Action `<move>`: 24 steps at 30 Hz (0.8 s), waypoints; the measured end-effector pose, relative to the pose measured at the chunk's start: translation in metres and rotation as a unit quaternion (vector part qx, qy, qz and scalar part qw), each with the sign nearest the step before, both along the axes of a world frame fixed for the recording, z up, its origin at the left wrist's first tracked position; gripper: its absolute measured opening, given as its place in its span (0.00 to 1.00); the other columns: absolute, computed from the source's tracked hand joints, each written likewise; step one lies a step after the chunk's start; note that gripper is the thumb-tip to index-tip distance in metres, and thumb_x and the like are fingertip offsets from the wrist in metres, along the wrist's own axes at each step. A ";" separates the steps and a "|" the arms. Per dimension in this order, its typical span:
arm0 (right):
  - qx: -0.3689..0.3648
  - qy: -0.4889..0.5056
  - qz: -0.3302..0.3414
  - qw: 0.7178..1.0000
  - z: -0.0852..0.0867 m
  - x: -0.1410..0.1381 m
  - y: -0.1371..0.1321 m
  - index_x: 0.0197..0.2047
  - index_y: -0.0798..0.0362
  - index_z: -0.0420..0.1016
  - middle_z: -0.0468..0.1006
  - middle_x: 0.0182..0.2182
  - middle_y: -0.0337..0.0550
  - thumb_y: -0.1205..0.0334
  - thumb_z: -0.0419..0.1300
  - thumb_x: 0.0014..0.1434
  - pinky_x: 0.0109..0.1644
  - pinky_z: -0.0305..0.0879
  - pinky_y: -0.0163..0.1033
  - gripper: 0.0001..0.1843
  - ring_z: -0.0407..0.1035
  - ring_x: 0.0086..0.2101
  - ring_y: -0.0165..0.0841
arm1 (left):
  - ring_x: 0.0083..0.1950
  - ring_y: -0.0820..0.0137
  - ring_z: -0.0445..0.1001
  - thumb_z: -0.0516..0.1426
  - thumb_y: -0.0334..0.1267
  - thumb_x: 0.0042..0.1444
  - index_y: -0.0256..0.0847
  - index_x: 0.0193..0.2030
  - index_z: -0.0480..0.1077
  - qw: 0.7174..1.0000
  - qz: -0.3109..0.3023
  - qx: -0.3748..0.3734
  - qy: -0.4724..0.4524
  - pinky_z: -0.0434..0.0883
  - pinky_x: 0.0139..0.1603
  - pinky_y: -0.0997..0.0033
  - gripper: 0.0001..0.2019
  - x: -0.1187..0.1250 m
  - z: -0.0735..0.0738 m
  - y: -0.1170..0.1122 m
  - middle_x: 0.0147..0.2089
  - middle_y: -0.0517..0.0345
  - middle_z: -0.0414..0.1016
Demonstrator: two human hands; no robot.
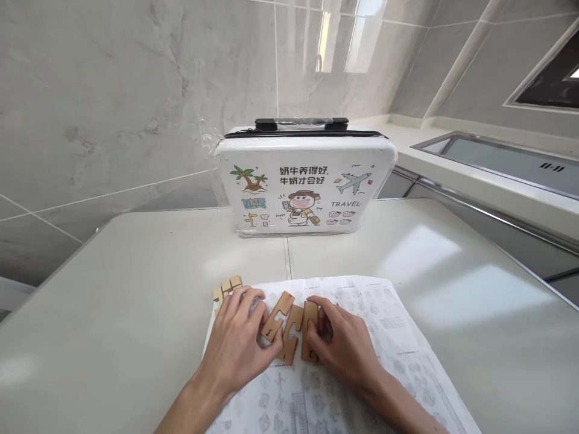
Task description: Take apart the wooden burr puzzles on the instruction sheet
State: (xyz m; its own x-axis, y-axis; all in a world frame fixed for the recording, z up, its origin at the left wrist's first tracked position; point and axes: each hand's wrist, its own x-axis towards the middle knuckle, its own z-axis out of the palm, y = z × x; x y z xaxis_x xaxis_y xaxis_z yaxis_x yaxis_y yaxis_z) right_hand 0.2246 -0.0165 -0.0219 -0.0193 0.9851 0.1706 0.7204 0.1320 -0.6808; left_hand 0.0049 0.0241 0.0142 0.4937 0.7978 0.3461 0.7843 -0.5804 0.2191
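Observation:
Three notched wooden puzzle pieces (289, 328) lie side by side on a printed instruction sheet (389, 325) on the table. My left hand (239, 343) rests on the sheet, with its curled fingers touching the leftmost piece (277, 316). The fingers of my right hand (344, 343) are closed round the rightmost piece (309, 328). A further wooden piece (227, 286) with block-like ends lies just beyond my left hand, at the sheet's top left corner.
A white suitcase-shaped case (304, 181) with cartoon prints and a black handle stands upright at the far edge of the pale table (136, 289), against the tiled wall. A counter with a steel sink (511, 158) runs along the right.

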 end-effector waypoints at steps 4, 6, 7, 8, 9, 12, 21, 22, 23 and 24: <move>0.023 -0.024 0.006 0.999 -0.003 -0.001 0.000 0.56 0.51 0.75 0.78 0.27 0.38 0.64 0.57 0.62 0.31 0.60 0.39 0.19 0.73 0.26 0.35 | 0.56 0.47 0.70 0.62 0.38 0.53 0.43 0.29 0.65 1.000 -0.017 -0.011 0.011 0.73 0.50 0.44 0.09 0.001 0.005 -0.002 0.51 0.47 0.76; 0.026 -0.033 0.009 0.999 -0.003 -0.001 -0.001 0.56 0.51 0.76 0.79 0.28 0.39 0.65 0.57 0.62 0.31 0.60 0.39 0.20 0.73 0.26 0.36 | 0.56 0.47 0.70 0.63 0.39 0.53 0.44 0.27 0.64 0.999 -0.025 -0.017 0.015 0.73 0.51 0.42 0.11 0.001 0.007 -0.002 0.50 0.47 0.76; 0.027 -0.038 0.010 0.999 -0.004 -0.001 -0.001 0.56 0.51 0.76 0.79 0.28 0.40 0.65 0.57 0.62 0.31 0.61 0.39 0.20 0.74 0.27 0.36 | 0.55 0.47 0.70 0.63 0.39 0.52 0.44 0.27 0.63 0.999 -0.028 -0.018 0.017 0.72 0.51 0.42 0.11 0.001 0.007 -0.002 0.49 0.47 0.76; 0.028 -0.043 0.010 0.999 -0.004 -0.001 -0.001 0.57 0.51 0.76 0.80 0.29 0.41 0.65 0.57 0.62 0.31 0.61 0.40 0.20 0.74 0.27 0.36 | 0.54 0.48 0.70 0.63 0.39 0.52 0.44 0.26 0.62 0.999 -0.031 -0.020 0.017 0.72 0.52 0.42 0.12 0.002 0.007 -0.003 0.49 0.48 0.76; 0.029 -0.047 0.011 0.998 -0.005 -0.001 -0.001 0.57 0.52 0.76 0.80 0.29 0.41 0.64 0.57 0.62 0.31 0.61 0.40 0.20 0.74 0.27 0.37 | 0.54 0.48 0.70 0.63 0.39 0.51 0.44 0.26 0.62 0.999 -0.032 -0.020 0.016 0.72 0.52 0.42 0.12 0.002 0.008 -0.003 0.48 0.48 0.76; 0.037 -0.050 0.015 0.998 -0.006 -0.001 -0.001 0.58 0.52 0.75 0.79 0.28 0.41 0.64 0.57 0.63 0.32 0.62 0.40 0.20 0.73 0.27 0.36 | 0.53 0.49 0.70 0.62 0.37 0.49 0.44 0.32 0.65 0.999 -0.032 -0.021 -0.005 0.72 0.52 0.43 0.09 0.004 0.009 -0.004 0.48 0.48 0.76; 0.053 0.008 0.072 0.996 0.003 -0.003 -0.002 0.57 0.48 0.73 0.80 0.32 0.40 0.64 0.55 0.70 0.34 0.65 0.39 0.14 0.74 0.29 0.35 | 0.75 0.43 0.59 0.71 0.50 0.51 0.44 0.70 0.62 0.982 -0.143 -0.120 -0.017 0.69 0.70 0.40 0.42 0.003 0.008 -0.009 0.73 0.43 0.64; 0.051 0.017 0.083 0.995 0.004 -0.003 -0.002 0.58 0.47 0.72 0.81 0.33 0.40 0.64 0.55 0.71 0.35 0.65 0.39 0.15 0.74 0.29 0.35 | 0.76 0.43 0.58 0.72 0.53 0.52 0.46 0.73 0.59 0.980 -0.147 -0.131 -0.007 0.69 0.71 0.39 0.45 0.003 0.006 -0.009 0.75 0.44 0.63; 0.048 0.027 0.093 0.994 0.004 -0.003 -0.002 0.59 0.47 0.71 0.81 0.34 0.40 0.65 0.55 0.71 0.35 0.65 0.39 0.15 0.74 0.29 0.34 | 0.77 0.44 0.57 0.71 0.54 0.53 0.47 0.75 0.57 0.980 -0.145 -0.137 -0.001 0.68 0.72 0.38 0.47 0.002 0.004 -0.008 0.76 0.44 0.62; 0.044 0.035 0.103 0.993 0.003 -0.003 -0.002 0.59 0.47 0.71 0.81 0.35 0.40 0.65 0.55 0.71 0.34 0.65 0.39 0.16 0.74 0.28 0.33 | 0.77 0.44 0.58 0.71 0.55 0.54 0.48 0.75 0.57 0.980 -0.142 -0.138 0.002 0.68 0.72 0.37 0.47 0.001 0.002 -0.007 0.76 0.44 0.63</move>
